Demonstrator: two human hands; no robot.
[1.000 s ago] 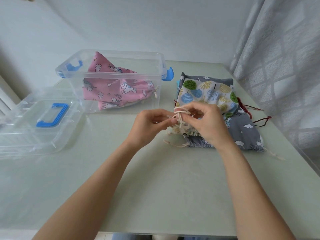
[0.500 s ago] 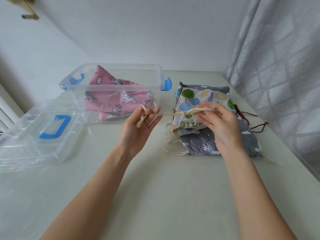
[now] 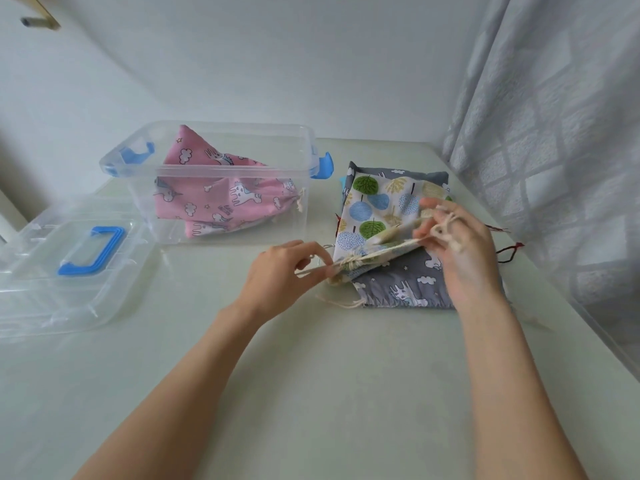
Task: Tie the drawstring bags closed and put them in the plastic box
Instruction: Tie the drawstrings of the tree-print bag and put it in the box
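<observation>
I see soft, even daylight through the curtain (image 3: 554, 133) on the right, faint shadows, wide-angle bending at edges, slight blur on the right hand (image 3: 457, 247).

Both forearms reach forward, bare. The left hand (image 3: 282, 271) pinches with thumb and forefinger; the right hand (image 3: 460, 251) — fingers curled, cord looped round them — sits slightly farther out.

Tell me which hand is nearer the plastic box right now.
Left. The left hand pinches the cord just in front of the plastic box, near its right front corner. The right hand holds the cord over the tree-print bag, farther right of the box.
</observation>
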